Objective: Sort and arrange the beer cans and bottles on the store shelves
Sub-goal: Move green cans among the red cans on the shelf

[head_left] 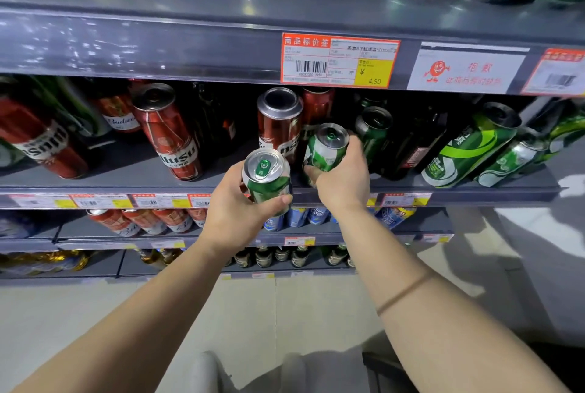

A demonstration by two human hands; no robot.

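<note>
Head view, at the beer shelves: your left hand (235,209) grips a green can (267,179), fingers curled round its body, thumb pressed across the front. The can has a silver lid with a green pull tab and sits upright just in front of the middle shelf's edge (158,191), not on it. Your right hand (343,179) wraps a second green can (326,147), green and white on its side with the same silver lid and green tab, tilted slightly and held over the front of that shelf, right beside a red can (278,123) marked with white lettering. Further left on the shelf stands another red can (167,133) of the same brand. To the right, dark bottles (411,142) and bright green cans (468,145) lean in a row. On the shelf rail above, a red-bordered price tag (340,60) shows 4.50 on yellow.
</note>
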